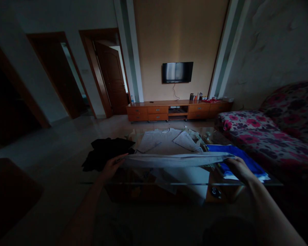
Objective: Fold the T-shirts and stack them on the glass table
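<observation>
A pale grey T-shirt [161, 143] lies over the glass table, its neckline toward the far side and its sleeves angled inward. Its near end is lifted into a long band stretched between my two hands. At the band's left corner, my left hand [114, 165] is closed with the cloth pinched in its fingers. The right corner is gripped by my right hand [237, 167], its fingers partly hidden. Just beyond my left hand is a heap of black clothing [109, 148]. Folded blue cloth [236, 159] with white edges lies beside and beneath my right hand.
The glass tabletop [149, 183] has a lower shelf bearing white sheets and a small dark object. A floral sofa [272, 140] stands to the right. Along the far wall runs a wooden TV cabinet [157, 110] under a television [177, 72]. A brown seat [12, 191] is at left.
</observation>
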The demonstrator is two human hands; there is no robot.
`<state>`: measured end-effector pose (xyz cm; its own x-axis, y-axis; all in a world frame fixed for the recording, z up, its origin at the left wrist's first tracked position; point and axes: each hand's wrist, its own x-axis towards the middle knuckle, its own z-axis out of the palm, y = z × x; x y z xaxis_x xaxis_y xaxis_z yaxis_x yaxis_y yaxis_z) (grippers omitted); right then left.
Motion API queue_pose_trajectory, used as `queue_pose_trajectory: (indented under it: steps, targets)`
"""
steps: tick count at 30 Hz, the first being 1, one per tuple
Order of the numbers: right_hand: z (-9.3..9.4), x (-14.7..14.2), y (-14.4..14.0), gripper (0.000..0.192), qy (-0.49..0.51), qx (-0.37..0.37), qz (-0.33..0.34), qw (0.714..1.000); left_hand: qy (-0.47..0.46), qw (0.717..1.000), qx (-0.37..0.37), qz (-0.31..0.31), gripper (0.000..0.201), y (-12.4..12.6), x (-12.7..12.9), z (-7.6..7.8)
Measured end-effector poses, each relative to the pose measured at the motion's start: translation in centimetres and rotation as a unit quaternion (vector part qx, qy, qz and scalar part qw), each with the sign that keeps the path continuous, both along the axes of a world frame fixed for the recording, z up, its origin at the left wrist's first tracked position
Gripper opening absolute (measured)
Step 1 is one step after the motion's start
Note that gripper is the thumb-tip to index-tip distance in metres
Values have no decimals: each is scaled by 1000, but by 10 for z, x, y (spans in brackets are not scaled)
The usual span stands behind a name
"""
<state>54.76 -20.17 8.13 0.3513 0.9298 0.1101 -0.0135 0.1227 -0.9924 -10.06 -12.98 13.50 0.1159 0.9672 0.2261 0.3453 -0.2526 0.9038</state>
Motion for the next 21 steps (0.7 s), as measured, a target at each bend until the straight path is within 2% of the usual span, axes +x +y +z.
queue_pose_trajectory:
  steps: [6,9,13,17,19,20,21]
  targets:
    - [8,2,-7,7,-14,-4,75,997,-52,984,-126,-111,25,-7,-23,-1]
    - [19,1,-15,8,5,-50,110,993,-29,963,-178,-198,17,-16,-37,-1]
    - [30,3,-34,9,6,-156,185,970,20,934,-205,-293,11,-24,-54,-6]
    - [30,5,-48,10,4,-184,263,947,6,907,-216,-361,11,-25,-60,-9]
    - [29,2,-48,12,1,-195,253,948,-11,898,-216,-383,12,-23,-58,-8]
    - [29,1,-47,12,-14,-196,230,953,-17,897,-216,-385,12,-22,-56,-8]
    - [28,-1,-44,12,-49,-188,180,964,-21,898,-218,-383,13,-21,-55,-8]
